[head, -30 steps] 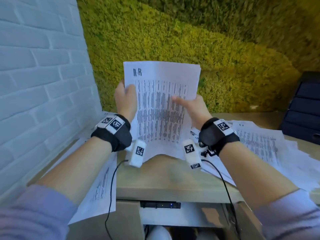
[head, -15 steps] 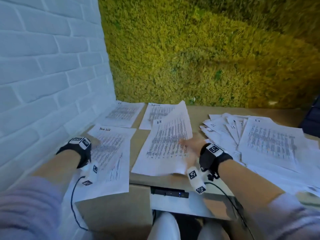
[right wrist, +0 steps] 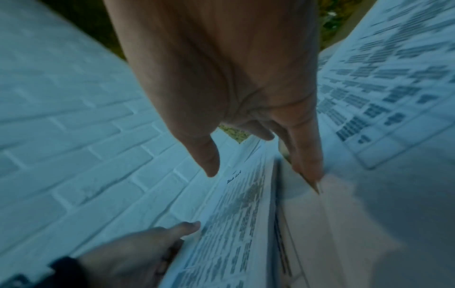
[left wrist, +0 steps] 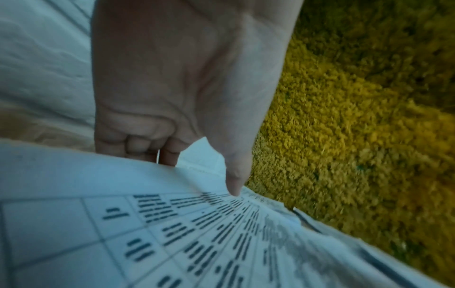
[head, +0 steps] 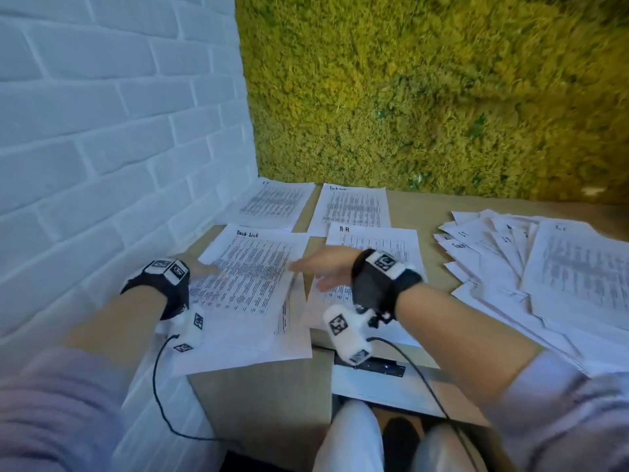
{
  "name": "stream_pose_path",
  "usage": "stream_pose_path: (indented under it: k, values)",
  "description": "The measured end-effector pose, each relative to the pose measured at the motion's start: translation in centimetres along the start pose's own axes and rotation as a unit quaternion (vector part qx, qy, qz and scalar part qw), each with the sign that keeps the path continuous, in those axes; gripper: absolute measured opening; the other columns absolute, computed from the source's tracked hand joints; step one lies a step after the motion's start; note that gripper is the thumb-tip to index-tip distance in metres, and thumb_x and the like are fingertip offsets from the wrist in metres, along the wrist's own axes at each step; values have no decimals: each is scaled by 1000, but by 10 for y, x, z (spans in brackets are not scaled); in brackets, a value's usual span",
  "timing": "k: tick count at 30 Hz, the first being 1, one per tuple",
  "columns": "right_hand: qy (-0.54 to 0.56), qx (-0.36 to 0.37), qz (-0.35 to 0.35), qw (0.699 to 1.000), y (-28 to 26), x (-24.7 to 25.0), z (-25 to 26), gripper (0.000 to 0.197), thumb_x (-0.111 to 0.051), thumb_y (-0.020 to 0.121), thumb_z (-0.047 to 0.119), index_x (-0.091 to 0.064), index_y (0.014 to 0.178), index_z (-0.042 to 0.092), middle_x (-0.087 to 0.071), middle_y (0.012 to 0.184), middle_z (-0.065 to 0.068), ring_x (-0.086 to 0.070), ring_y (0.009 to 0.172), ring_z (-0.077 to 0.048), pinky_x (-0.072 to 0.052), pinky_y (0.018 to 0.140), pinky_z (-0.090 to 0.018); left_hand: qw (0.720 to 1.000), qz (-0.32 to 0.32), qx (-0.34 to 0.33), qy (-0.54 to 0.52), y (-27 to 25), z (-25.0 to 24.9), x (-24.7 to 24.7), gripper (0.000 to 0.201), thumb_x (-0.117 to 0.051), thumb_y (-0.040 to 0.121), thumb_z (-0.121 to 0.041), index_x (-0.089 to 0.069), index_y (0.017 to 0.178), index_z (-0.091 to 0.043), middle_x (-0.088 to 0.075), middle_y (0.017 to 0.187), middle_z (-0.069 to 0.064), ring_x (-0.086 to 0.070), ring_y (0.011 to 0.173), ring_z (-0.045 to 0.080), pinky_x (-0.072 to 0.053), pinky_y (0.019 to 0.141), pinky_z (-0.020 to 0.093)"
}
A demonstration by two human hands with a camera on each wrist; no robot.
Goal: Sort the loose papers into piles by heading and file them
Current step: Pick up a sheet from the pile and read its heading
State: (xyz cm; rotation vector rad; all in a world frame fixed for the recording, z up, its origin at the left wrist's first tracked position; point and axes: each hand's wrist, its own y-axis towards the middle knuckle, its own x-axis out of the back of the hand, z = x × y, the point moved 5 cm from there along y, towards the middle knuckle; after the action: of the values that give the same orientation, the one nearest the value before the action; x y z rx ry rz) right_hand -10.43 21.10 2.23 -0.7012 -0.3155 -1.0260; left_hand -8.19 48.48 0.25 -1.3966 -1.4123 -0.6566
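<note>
Brick wall: white, along the desk's left side.
Left hand: at the left edge of the Task List pile; thumb lies on the printed page, fingers curl under the edge of the top sheets, so it pinches the paper edge.
Task List pile: near-left of desk; several sheets, w/ lower ones poking out at the bottom and right, not squared.
IT sheet: far-left, by the wall, flat.
2nd Task List sheet: far-centre, just right of the IT sheet, heading partly blurred.
Right hand: fingers straight and spread, holding nothing; reaches left across the gap between the piles, fingertips at the Task List pile's right edge. Contact w/ paper: cannot tell.
R-R sheet: near-centre, flat, partly under the right wrist.
Unsorted heap: right side of desk, fanned and overlapping, many sheets, some headed IT.
Moss wall: green-yellow, behind the desk.
Step in hand: prob. squaring up the Task List pile, both hands at its sides.
Progress: early; most papers not yet sorted, no filing seen.
Next move needs: press edges in from both sides to align, then reach right to the heap, lift one sheet, read its heading, match to a pile. Thin paper may slide or lift more than one sheet.
</note>
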Motion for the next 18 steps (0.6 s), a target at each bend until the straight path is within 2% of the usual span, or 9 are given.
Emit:
stream_pose_path:
  k: [2,4,6,10,12,14,15,16,18]
  values:
    - [-40,-15,20,999,14,-19,10,64,-61,88,56,-54,130,8,-59,128,-14,-61,112,-29,-50,97,-36,1000,-6,-1,-6,-5,-4,3,103,-65,73,-66,-9,152,-32,-39,144,27,-60,108,36,-49,81,34]
    - [-90,1,27,996,21,-27,26,62,-50,96,51,-45,140,7,-62,104,-10,-61,88,-22,-50,81,-27,999,-21,36,-26,-8,-3,8,81,-58,89,-50,-21,150,-13,-42,143,23,-53,119,34,-44,90,33]
    - [-127,9,24,992,26,-29,36,60,-47,100,43,-39,144,4,-51,82,-1,-47,69,-12,-39,65,-20,997,-20,69,-39,-6,3,7,70,-57,92,-41,-30,146,-5,-44,141,21,-48,126,33,-40,99,33]
    - [-147,12,27,989,40,-33,39,34,-58,97,33,-57,119,8,-57,96,-5,-58,83,-19,-48,75,-27,990,-26,55,-124,-15,-4,2,72,-62,92,-21,-21,149,-5,-32,150,17,-37,135,29,-36,98,31]
    - [-77,-17,24,997,51,-34,28,41,-64,92,28,-55,124,5,-62,112,-18,-64,100,-31,-51,95,-41,979,-10,20,-204,-1,-5,-2,77,-70,85,-14,-27,149,-9,-32,151,10,-33,137,29,-31,108,35]
    - [23,-20,5,1000,56,-31,19,35,-70,88,25,-56,110,2,-63,95,-23,-65,84,-33,-50,94,-44,965,-15,-1,-263,9,0,2,92,-82,62,-25,-38,143,-17,-44,145,6,-46,127,30,-39,106,43]
    - [65,-12,-23,998,58,-26,16,42,-74,84,27,-54,109,1,-63,95,-22,-65,81,-31,-50,91,-40,956,-39,-26,-291,10,2,10,87,-82,59,-23,-44,137,-15,-52,137,6,-52,118,28,-43,99,41]
    - [103,-4,-68,992,64,-15,11,66,-78,80,32,-47,127,-2,-62,112,-22,-65,92,-30,-50,90,-39,942,-77,-52,-322,10,2,21,74,-79,65,-13,-47,132,-11,-57,128,7,-56,110,27,-45,93,37]
    - [211,35,-134,968,56,2,14,115,-81,76,36,-3,152,2,-36,150,-16,-52,124,-32,-47,99,-41,909,-164,-105,-368,-16,-12,54,55,-69,76,0,-49,127,-8,-61,119,9,-59,103,28,-47,84,36]
